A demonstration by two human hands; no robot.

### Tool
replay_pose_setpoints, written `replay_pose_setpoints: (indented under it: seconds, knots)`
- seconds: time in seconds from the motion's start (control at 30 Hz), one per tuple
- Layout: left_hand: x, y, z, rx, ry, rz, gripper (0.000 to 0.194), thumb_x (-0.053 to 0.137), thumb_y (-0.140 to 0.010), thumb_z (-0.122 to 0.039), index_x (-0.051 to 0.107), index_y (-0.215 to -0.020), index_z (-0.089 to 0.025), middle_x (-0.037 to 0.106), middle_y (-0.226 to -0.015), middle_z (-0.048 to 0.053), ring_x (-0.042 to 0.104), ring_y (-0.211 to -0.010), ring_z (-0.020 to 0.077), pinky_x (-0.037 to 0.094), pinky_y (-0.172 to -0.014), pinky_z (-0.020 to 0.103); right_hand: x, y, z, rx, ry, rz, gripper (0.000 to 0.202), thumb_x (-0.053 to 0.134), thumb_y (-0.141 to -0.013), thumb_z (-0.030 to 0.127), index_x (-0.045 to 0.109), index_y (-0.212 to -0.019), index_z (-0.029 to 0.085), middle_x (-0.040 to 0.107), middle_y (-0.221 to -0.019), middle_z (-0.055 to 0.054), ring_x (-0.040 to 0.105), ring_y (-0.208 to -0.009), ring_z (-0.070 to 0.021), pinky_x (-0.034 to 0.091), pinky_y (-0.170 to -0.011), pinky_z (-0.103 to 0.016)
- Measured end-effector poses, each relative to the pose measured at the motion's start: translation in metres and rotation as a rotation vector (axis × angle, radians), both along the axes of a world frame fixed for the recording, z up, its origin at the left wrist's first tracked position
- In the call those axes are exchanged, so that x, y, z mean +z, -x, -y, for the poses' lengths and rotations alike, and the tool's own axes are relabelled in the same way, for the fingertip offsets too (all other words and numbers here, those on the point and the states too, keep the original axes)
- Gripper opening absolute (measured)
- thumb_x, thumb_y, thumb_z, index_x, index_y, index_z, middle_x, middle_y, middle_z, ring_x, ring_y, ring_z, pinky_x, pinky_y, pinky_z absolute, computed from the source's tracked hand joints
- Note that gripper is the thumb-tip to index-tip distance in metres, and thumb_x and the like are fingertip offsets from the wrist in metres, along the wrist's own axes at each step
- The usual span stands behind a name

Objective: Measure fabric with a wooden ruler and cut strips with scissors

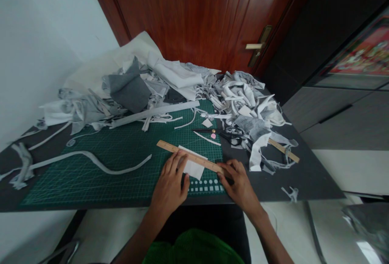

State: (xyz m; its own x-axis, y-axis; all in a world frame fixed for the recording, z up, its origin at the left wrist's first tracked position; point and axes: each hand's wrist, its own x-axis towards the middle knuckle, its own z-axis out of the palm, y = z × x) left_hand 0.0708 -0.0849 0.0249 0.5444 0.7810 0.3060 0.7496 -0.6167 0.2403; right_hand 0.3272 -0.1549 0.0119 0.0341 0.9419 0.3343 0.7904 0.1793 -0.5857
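Note:
A wooden ruler [194, 157] lies slantwise across a small white piece of fabric [195, 170] on the green cutting mat [121, 183]. My left hand [172, 181] rests with outstretched fingers on the ruler and the fabric's left side, thumb apart. At the ruler's right end, my right hand [238, 181] has its thumb and fingers closed on the wood. Just beyond the fabric are black-handled scissors [229, 135], blades pointing left, with a small pink disc [213, 136] beside them. A thin white strip [207, 138] and a small white square [207, 123] are close by.
Fabric scraps [243, 93] are heaped at the back right, and grey and white cloth [130, 85] is piled at the back left. A second wooden ruler [284, 150] sits partly under scraps. A long strip [103, 166] curves across the mat's left half. Behind the table stands a door [188, 16].

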Motion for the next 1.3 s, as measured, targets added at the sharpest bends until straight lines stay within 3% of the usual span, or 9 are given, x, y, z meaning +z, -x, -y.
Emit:
replay_pose_setpoints:
  seconds: [0.3, 0.63, 0.8, 0.97, 1.13, 1.3]
  knots:
    - [0.002, 0.000, 0.000, -0.011, 0.012, 0.000, 0.057, 0.045, -0.101, -0.023, 0.040, -0.156, -0.012, 0.040, -0.165, 0.015, 0.030, -0.157, 0.0321, 0.035, -0.125, 0.053, 0.004, 0.004, 0.004, -0.021, 0.003, 0.023, 0.029, 0.058, -0.103, 0.029, 0.068, -0.129, 0.024, 0.060, -0.113, -0.011, 0.060, -0.108, -0.0286, 0.054, -0.098, -0.047]
    - [-0.001, 0.000, -0.002, -0.017, 0.017, 0.004, 0.057, 0.045, -0.101, -0.024, 0.039, -0.157, -0.013, 0.041, -0.163, 0.017, 0.033, -0.155, 0.0326, 0.036, -0.125, 0.054, 0.004, 0.008, 0.005, -0.060, 0.016, 0.067, 0.028, 0.058, -0.102, 0.029, 0.069, -0.128, 0.024, 0.061, -0.113, -0.011, 0.060, -0.106, -0.0293, 0.054, -0.096, -0.049]
    - [0.000, -0.001, -0.001, -0.015, 0.028, -0.007, 0.059, 0.044, -0.101, -0.023, 0.037, -0.159, -0.015, 0.040, -0.164, 0.016, 0.033, -0.155, 0.0327, 0.036, -0.124, 0.054, 0.014, 0.003, 0.002, -0.052, 0.053, 0.102, 0.030, 0.059, -0.101, 0.036, 0.070, -0.127, 0.025, 0.064, -0.113, -0.011, 0.063, -0.105, -0.0294, 0.054, -0.095, -0.048]
    - [0.001, -0.001, -0.001, -0.015, 0.019, 0.012, 0.058, 0.046, -0.101, -0.023, 0.040, -0.158, -0.016, 0.043, -0.162, 0.016, 0.035, -0.154, 0.0328, 0.037, -0.124, 0.054, 0.028, -0.007, -0.047, -0.124, 0.015, 0.007, 0.029, 0.051, -0.106, 0.033, 0.072, -0.115, 0.016, 0.071, -0.106, -0.013, 0.069, -0.096, -0.0252, 0.055, -0.091, -0.038]
    - [0.001, -0.001, 0.000, -0.013, 0.015, 0.027, 0.059, 0.047, -0.100, -0.022, 0.041, -0.157, -0.017, 0.044, -0.161, 0.016, 0.038, -0.153, 0.0328, 0.038, -0.124, 0.054, 0.036, -0.002, -0.108, -0.257, 0.138, 0.216, 0.027, 0.052, -0.106, 0.027, 0.074, -0.112, 0.012, 0.075, -0.111, -0.016, 0.071, -0.092, -0.0236, 0.052, -0.085, -0.032]
    - [0.000, 0.000, 0.000, -0.006, 0.008, 0.033, 0.059, 0.047, -0.099, -0.022, 0.041, -0.158, -0.017, 0.044, -0.162, 0.016, 0.038, -0.153, 0.0328, 0.038, -0.124, 0.054, 0.041, 0.014, -0.125, -0.397, 0.265, 0.416, 0.031, 0.054, -0.107, 0.037, 0.075, -0.103, 0.015, 0.075, -0.105, -0.016, 0.073, -0.087, -0.0242, 0.049, -0.071, -0.030]
